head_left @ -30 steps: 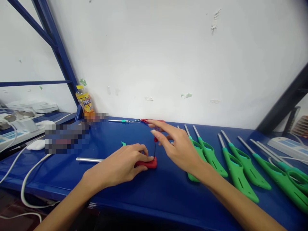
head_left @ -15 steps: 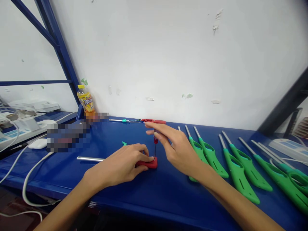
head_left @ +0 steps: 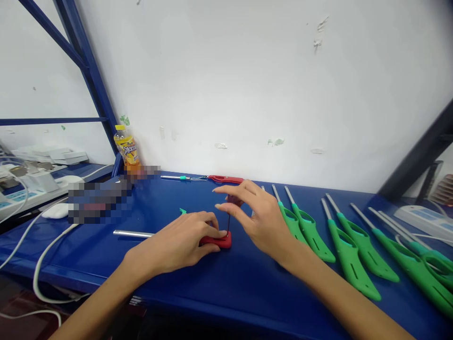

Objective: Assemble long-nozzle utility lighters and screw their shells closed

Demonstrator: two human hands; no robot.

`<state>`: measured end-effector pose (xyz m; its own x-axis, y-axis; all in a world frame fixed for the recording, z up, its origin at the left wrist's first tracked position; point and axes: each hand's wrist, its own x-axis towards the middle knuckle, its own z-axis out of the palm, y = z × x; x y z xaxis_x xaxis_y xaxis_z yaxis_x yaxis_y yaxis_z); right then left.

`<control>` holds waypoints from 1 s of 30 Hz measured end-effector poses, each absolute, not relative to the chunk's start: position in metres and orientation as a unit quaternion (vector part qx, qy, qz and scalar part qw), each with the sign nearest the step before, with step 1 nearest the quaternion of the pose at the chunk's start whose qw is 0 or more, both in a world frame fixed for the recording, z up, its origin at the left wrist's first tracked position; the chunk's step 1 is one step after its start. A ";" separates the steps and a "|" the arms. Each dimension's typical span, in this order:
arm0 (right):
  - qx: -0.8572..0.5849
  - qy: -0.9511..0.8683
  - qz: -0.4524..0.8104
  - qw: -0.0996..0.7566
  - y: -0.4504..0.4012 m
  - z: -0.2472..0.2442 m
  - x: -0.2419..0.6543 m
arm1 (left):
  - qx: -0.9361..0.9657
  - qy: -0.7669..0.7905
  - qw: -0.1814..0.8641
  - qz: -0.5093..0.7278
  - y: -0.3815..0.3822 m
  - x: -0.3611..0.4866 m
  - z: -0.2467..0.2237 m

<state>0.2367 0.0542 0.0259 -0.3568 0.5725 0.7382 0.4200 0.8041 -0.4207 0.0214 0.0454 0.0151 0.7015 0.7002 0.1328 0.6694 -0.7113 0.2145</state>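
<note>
My left hand (head_left: 180, 241) is closed on a red long-nosed lighter (head_left: 224, 242), pressing it against the blue table. The lighter's metal tube (head_left: 132, 234) sticks out to the left from under the hand, which hides most of the body. My right hand (head_left: 264, 219) is around a screwdriver (head_left: 228, 225) with a dark red handle, thumb and forefinger reaching past it. The screwdriver stands nearly upright, its tip at the red end of the lighter beside my left fingertips. A small green piece (head_left: 182, 211) lies just behind the left hand.
Several green long-nosed lighters (head_left: 354, 259) lie along the right side. Another red lighter (head_left: 226, 179), with its tube and wires drawn out, rests by the wall. A drink bottle (head_left: 128, 151) stands at back left, and white cables (head_left: 38, 269) hang over the left edge.
My right hand's fingers have shifted around the screwdriver handle, now covering more of it. The screwdriver tip, the lighter and my left hand have stayed put.
</note>
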 end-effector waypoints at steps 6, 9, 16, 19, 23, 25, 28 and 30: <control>-0.255 -0.838 0.152 0.458 0.053 0.027 0.238 | 0.921 0.368 0.078 0.098 0.044 0.021 0.016; -0.303 -0.827 0.118 0.459 0.054 0.027 0.239 | 0.920 0.372 0.077 0.097 0.043 0.021 0.016; -0.303 -0.811 0.218 0.451 0.057 0.032 0.243 | 0.920 0.370 0.086 0.098 0.042 0.021 0.019; -0.335 -0.803 0.169 0.464 0.058 0.034 0.245 | 0.921 0.368 0.086 0.098 0.042 0.020 0.019; -0.315 -0.806 0.191 0.464 0.059 0.033 0.247 | 0.921 0.368 0.080 0.100 0.041 0.020 0.021; -0.303 -0.806 0.223 0.456 0.059 0.031 0.246 | 0.922 0.365 0.078 0.102 0.040 0.021 0.022; -0.339 -0.792 0.145 0.487 0.060 0.023 0.243 | 0.925 0.359 0.076 0.103 0.039 0.021 0.022; -0.353 -0.773 0.061 0.523 0.059 0.018 0.241 | 0.925 0.358 0.072 0.103 0.039 0.020 0.023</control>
<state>0.2409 0.0594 0.0176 -0.2026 0.6102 0.7659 0.4823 0.7429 -0.4642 0.0201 0.0389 0.0226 0.7226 0.6773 0.1387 0.6479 -0.7334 0.2059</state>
